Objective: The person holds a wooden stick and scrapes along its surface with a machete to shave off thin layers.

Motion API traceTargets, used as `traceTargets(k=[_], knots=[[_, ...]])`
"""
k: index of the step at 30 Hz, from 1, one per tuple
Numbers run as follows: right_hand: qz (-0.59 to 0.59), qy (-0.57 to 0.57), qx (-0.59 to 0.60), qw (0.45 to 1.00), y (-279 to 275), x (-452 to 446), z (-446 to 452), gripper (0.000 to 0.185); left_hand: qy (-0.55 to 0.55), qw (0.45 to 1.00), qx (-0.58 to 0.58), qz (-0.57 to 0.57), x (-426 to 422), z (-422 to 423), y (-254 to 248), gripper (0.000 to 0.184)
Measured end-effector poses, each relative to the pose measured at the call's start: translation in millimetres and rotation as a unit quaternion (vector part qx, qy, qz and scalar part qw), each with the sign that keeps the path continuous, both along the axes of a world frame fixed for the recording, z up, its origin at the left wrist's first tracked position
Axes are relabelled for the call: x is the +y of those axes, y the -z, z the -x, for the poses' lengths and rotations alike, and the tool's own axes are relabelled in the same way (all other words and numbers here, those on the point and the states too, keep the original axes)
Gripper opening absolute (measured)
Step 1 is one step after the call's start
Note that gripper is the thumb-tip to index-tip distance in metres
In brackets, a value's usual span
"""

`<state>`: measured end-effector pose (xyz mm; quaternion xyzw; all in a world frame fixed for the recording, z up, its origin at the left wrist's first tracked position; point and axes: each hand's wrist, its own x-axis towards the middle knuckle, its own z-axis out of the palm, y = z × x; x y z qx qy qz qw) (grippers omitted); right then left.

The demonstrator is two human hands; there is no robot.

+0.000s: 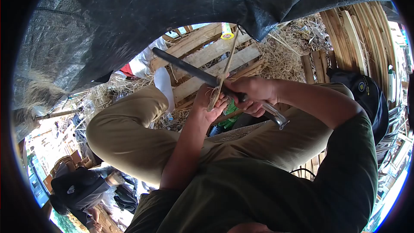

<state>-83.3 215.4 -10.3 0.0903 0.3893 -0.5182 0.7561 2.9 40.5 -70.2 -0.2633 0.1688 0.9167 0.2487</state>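
Note:
My right hand [254, 92] is wrapped round a long dark bar [185, 67], which slants up to the left. A shiny metal end [281, 121] shows beyond its fingers; whether it belongs to the same bar is unclear. Just left of it, my left hand [210, 102] is closed on a thin pale strip [228, 62] that looks like wood or cane. The strip runs upward and crosses the bar close to both hands. Frayed fibres stick out near my left fingers.
Wooden slats [207, 56] and straw [280, 58] lie beyond my crossed legs. A dark tarp [129, 13] hangs overhead. Stacked boards [360, 39] and a black bag [366, 95] are at the right. Another person [79, 187] bends over at the lower left.

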Motion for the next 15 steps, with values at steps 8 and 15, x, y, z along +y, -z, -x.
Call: traceTargets(k=[8, 15], knots=[[-0.127, -0.005, 0.208, 0.97, -9.0, -9.8, -2.1, 0.053, -0.036, 0.998, -0.051, -0.022, -4.6, 4.0, 11.3, 0.028], [-0.096, 0.01, 0.094, 0.991, -30.1, -8.5, -15.7, 0.05, 0.005, 1.0, 0.022, -0.018, -2.1, 0.0, 7.4, 0.03]])
